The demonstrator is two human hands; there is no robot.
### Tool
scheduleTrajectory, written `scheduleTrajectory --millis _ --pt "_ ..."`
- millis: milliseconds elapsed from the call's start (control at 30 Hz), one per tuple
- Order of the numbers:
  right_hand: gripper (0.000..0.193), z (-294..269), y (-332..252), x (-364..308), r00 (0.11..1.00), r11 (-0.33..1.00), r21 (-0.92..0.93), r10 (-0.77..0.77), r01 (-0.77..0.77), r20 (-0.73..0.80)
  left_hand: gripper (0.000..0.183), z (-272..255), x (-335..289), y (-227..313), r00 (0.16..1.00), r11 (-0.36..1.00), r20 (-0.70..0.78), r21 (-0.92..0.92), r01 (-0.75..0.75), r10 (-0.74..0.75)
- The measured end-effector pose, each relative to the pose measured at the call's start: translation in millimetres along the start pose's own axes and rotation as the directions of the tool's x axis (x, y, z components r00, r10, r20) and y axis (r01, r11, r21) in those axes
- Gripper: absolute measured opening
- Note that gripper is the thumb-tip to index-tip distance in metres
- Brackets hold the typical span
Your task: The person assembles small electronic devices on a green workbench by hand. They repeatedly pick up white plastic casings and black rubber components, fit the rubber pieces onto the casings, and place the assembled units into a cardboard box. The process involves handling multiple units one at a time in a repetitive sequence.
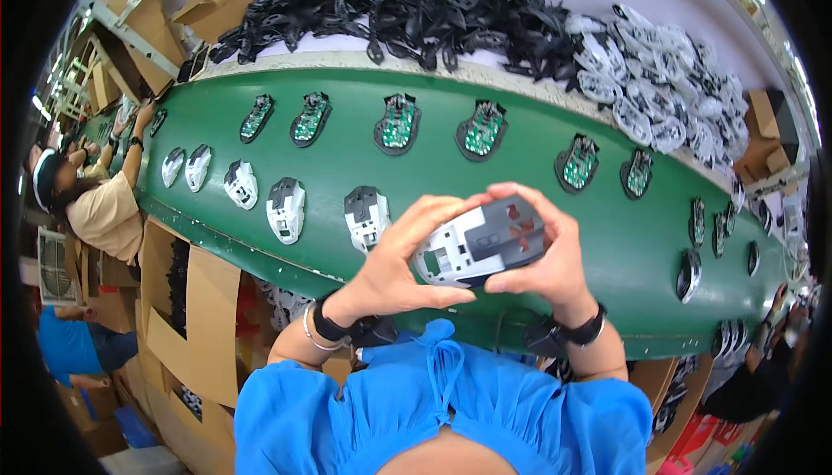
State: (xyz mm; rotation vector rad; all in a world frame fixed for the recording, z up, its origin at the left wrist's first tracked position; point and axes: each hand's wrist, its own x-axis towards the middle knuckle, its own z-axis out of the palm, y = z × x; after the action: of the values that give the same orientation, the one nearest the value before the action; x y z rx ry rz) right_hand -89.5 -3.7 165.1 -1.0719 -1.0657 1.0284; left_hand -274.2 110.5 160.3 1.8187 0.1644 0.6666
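White-and-grey shell [481, 250]: one, held tilted above the green tabletop [433, 189], in front of my chest, between both hands. My left hand [390, 263] pinches its white end, my right hand [559, 263] its grey end; each grip is closed on it, thumb on the near edge, fingers on the far edge.

Counts: five similar shells [285, 211] in the front row, to my left. Six green circuit boards [398, 122] on dark bases, easy to see in the back row, plus one dark piece [158, 122] at far left by a co-worker's hand [144, 117]. Far right has more pieces, small, bent by the lens, some overlapping; no sure count. Black parts [416, 16] and whitish parts [654, 76] lie heaped along the far edge, too tangled to count.

Hidden: held shell's underside, some fingertips, and a corner of the nearest front-row shell, behind my left hand.
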Motion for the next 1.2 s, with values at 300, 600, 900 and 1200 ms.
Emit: scheduleTrajectory --millis 300,600,900,1200 --pt "0.077 17.1 1.3 13.9 1.000 0.989 -0.145 0.003 -0.006 -0.025 0.072 -5.8 -11.1 -31.1 0.990 0.945 -0.074 -0.314 0.091 -0.121" --pt "0.059 24.8 2.0 76.7 0.796 0.262 -0.821 -0.508 0.507 0.330 0.061 -14.5 -4.1 -77.3 0.889 0.094 0.147 -0.974 0.207 -0.433" --pt "0.040 -20.4 48.3 194.0 0.978 0.692 -0.707 0.004 0.149 0.210 0.043 -25.1 -27.3 -110.2 0.808 0.050 0.054 -0.993 0.103 -0.586" --pt "0.041 -146.7 135.2 332.9 0.977 -0.151 -0.986 -0.210 -0.075 -0.042 0.037 -31.7 -47.6 -94.6 0.772 0.132 0.039 -0.978 0.158 -0.635"
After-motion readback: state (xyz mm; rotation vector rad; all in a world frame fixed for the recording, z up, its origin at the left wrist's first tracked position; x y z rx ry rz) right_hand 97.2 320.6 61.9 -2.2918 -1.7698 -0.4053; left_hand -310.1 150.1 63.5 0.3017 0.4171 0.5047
